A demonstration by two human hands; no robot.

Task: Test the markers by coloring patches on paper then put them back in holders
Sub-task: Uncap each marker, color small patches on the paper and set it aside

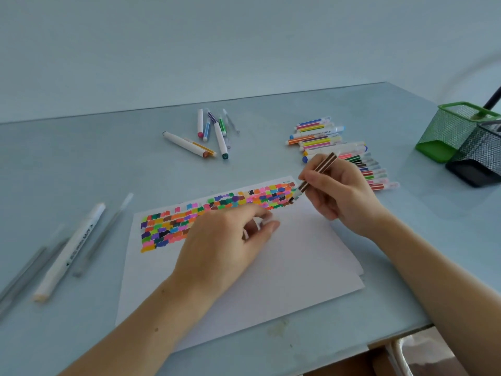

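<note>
- Standing at the far right of the table [352, 109] were two square wire-mesh holders, a green holder [450, 131] and, touching it on the near side, a black holder [479, 161]; a dark rod rose out of the green one, and what else lay inside either could not be told.
- The right hand [344, 191] gripped a brown-striped marker [317, 172] between curled fingers and thumb, tilted, with its tip down on the right end of the colored patches [217, 213].
- The left hand [230, 240] rested on the paper [284, 267] with fingers curled, pinching a small clear cap [261, 222].
- The paper was a white sheet lying askew near the front edge, another sheet's edge showing under its right side; a band of small blocky patches in many colors ran across its upper part.
- A row of slim striped markers [339, 150] with clear caps lay side by side just beyond the right hand.
- A loose cluster of thicker white markers [211, 134] lay farther back, near the middle.
- At the left lay a fat white marker [70, 251] with slim grey pens [103, 234] beside it, all blurred.
- The table was smooth, pale blue-grey and glossy, set against a plain pale wall [244, 36].
</note>
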